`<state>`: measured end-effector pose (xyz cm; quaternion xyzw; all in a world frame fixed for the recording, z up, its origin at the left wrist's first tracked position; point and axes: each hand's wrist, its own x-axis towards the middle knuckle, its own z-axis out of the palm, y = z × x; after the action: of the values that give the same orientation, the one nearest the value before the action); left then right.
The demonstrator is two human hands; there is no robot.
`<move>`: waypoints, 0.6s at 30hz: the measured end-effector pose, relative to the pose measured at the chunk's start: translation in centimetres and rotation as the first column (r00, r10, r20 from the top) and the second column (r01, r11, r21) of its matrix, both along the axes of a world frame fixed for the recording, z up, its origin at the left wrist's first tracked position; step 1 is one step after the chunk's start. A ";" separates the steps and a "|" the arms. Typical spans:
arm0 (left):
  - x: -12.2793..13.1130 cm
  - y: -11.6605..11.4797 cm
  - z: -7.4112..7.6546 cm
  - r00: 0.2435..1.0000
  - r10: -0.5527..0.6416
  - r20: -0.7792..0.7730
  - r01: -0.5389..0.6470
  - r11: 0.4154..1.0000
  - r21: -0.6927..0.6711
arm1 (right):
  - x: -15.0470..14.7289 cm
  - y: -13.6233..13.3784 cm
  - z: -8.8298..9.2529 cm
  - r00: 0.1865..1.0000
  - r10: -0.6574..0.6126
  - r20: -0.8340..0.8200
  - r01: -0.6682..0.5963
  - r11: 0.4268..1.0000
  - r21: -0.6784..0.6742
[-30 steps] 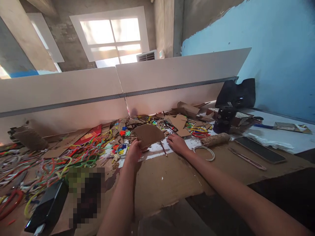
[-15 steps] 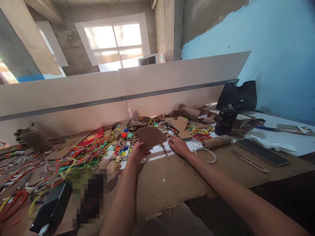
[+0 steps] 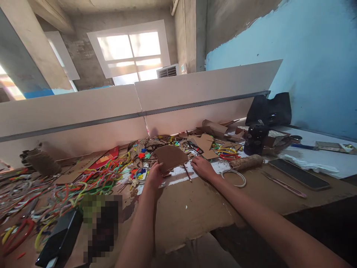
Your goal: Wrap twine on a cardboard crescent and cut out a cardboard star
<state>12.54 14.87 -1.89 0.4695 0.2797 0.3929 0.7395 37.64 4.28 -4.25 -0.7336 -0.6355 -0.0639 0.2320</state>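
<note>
A fan-shaped piece of brown cardboard (image 3: 172,158) stands tilted up in front of me, its curved edge at the top. My left hand (image 3: 155,175) is closed on its lower left corner, thumb on the near face. To the right of the cardboard, my right hand (image 3: 203,168) rests palm down on the table, fingers loosely bent and seemingly holding nothing; the palm side is hidden. Between the hands lies a pencil (image 3: 187,173). A large cardboard sheet (image 3: 192,212) lies under both forearms.
Colourful pipe cleaners (image 3: 95,182) are heaped on the left, near a black power bank (image 3: 60,238). Cardboard scraps (image 3: 208,145) pile up at the back. To the right are a white ring (image 3: 234,178), a twine roll (image 3: 247,161), tweezers (image 3: 287,186), a phone (image 3: 299,174) and a dark bottle (image 3: 255,139).
The camera view has shifted very slightly. Both hands and the cardboard piece stay practically where they were.
</note>
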 end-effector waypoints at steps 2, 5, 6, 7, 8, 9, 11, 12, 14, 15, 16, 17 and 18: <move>0.0 0.0 0.0 1.000 0.004 0.003 -0.004 1.000 0.006 | 0.0 0.0 0.0 1.000 -0.003 0.001 0.003 1.000 0.001; 0.1 0.0 0.1 1.000 0.012 0.007 -0.012 1.000 0.013 | -0.1 0.0 0.1 1.000 -0.005 0.001 0.005 1.000 0.001; 0.2 0.0 0.1 1.000 0.013 0.006 -0.013 1.000 0.014 | -0.1 0.0 0.1 1.000 -0.006 0.001 0.006 1.000 0.001; 0.2 0.0 0.0 1.000 0.013 0.005 -0.013 1.000 0.015 | -0.1 0.0 0.1 1.000 -0.007 0.002 0.007 1.000 0.002; 0.3 0.1 0.0 1.000 0.011 0.003 -0.011 1.000 0.015 | -0.1 0.0 0.2 1.000 -0.007 0.002 0.007 1.000 0.002; 0.4 0.1 0.0 1.000 0.009 0.000 -0.009 1.000 0.015 | -0.1 0.0 0.2 1.000 -0.008 0.003 0.008 1.000 0.003; 0.5 0.1 -0.1 1.000 0.008 -0.005 -0.008 1.000 0.015 | -0.2 0.0 0.3 1.000 -0.010 0.006 0.010 1.000 0.004; 0.6 0.2 -0.1 1.000 0.010 -0.006 -0.010 1.000 0.014 | -0.2 0.0 0.3 1.000 -0.011 0.008 0.011 1.000 0.004; 0.6 0.2 -0.2 1.000 0.019 -0.007 -0.018 1.000 0.015 | -0.2 0.0 0.3 1.000 -0.013 0.012 0.013 1.000 0.004; 0.7 0.2 -0.3 1.000 0.023 -0.006 -0.023 1.000 0.016 | -0.2 0.0 0.3 1.000 -0.014 0.013 0.014 1.000 0.004; 0.7 0.1 -0.3 1.000 0.025 -0.007 -0.025 1.000 0.017 | -0.2 0.0 0.3 1.000 -0.016 0.014 0.016 1.000 0.003; 0.7 0.1 -0.3 1.000 0.026 -0.008 -0.026 1.000 0.017 | -0.2 0.1 0.3 1.000 -0.016 0.014 0.016 1.000 0.002; 0.7 0.0 -0.3 1.000 0.025 -0.010 -0.025 1.000 0.017 | -0.2 0.1 0.3 1.000 -0.017 0.015 0.017 1.000 0.001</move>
<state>13.27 14.86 -2.23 0.4741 0.2860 0.4021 0.7292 37.47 4.35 -3.97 -0.7383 -0.6310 -0.0715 0.2272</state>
